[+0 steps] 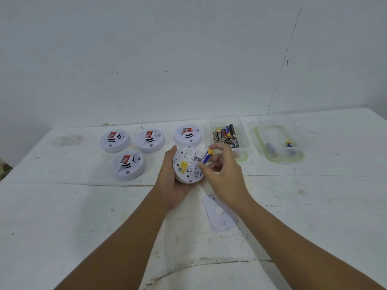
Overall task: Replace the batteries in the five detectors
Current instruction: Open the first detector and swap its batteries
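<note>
My left hand [173, 185] cups a white round detector [186, 164] with its back side facing me, showing a yellow label and an uncovered battery bay. My right hand [222, 170] pinches a blue and yellow battery [207, 156] at the edge of that bay. Several more white detectors lie face up on the table: one [114, 140] at the far left, one [150, 140] beside it, one [188, 135] further right, and one [128, 165] nearer me. The detector's white cover plate [219, 212] lies on the table below my right wrist.
A clear tub [240, 126] with several batteries stands behind my right hand. To its right a clear tray [301, 141] holds two batteries. The white table [83, 216] meets a pale wall at the back.
</note>
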